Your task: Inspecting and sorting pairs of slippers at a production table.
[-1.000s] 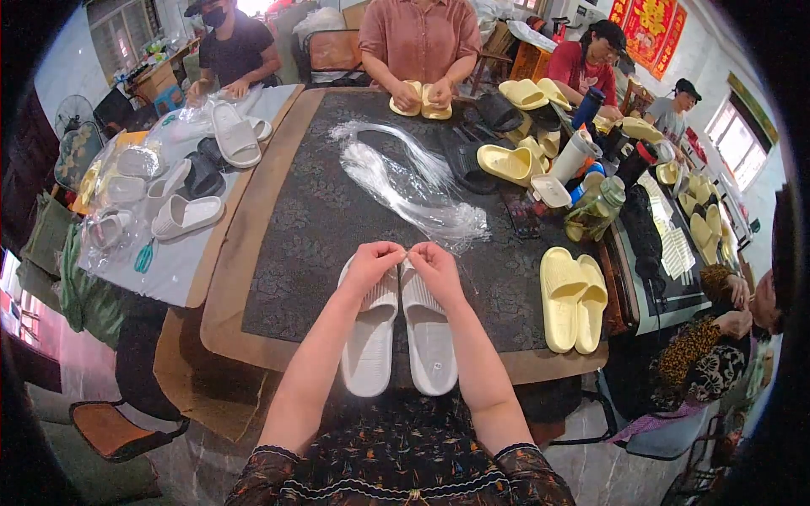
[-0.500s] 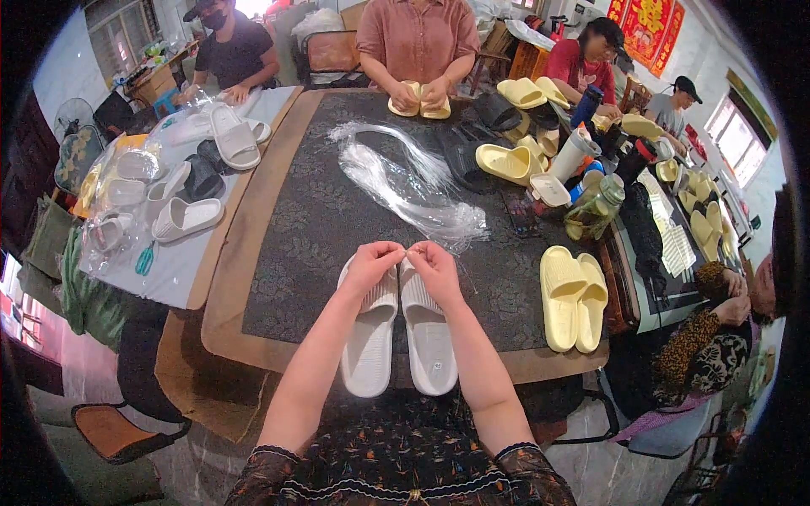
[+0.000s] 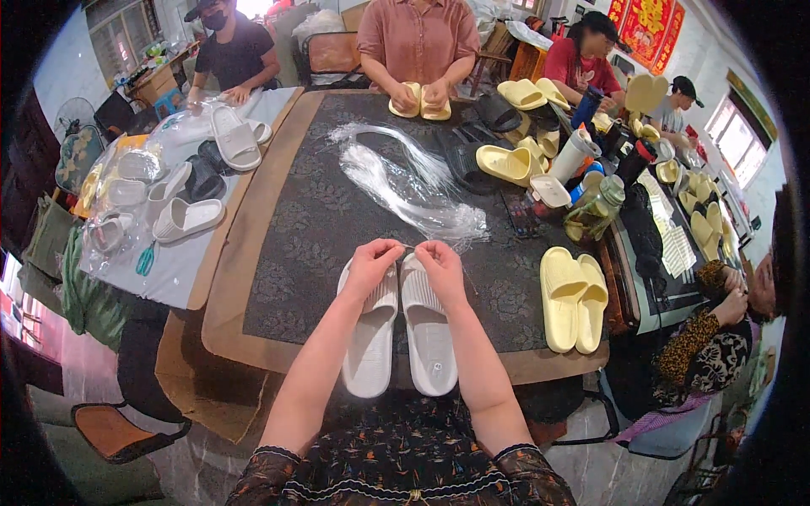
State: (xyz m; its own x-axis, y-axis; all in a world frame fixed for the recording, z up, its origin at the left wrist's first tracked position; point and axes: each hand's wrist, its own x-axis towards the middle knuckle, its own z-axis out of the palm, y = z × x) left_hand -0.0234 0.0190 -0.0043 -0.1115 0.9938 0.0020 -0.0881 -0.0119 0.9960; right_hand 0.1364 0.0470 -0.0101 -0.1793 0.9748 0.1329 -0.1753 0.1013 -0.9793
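Two pale grey slide slippers, the left one (image 3: 368, 350) and the right one (image 3: 432, 350), lie side by side at the table's near edge, heels toward me. Over the left strap, my left hand (image 3: 371, 268) is closed in a pinch. My right hand (image 3: 440, 268) pinches over the right strap, its fingertips just apart from the left ones. A thin clear strand (image 3: 408, 245) seems to run between the fingertips, very faint. Beyond my hands lies a loose bundle of clear plastic strands (image 3: 405, 185).
Yellow slippers (image 3: 564, 295) stand to the right. Behind them are a glass jar (image 3: 596, 209), bottles and more yellow slippers. On the left side table (image 3: 173, 274) lie grey slippers, plastic bags and teal scissors (image 3: 146, 259). Opposite, a co-worker's hands (image 3: 419, 97) hold yellow slippers.
My fingertips have drawn slightly apart, the right hand shifting a little to the right. The slippers under my hands stay nearly in place. At the far right, a co-worker has lifted a yellow slipper.
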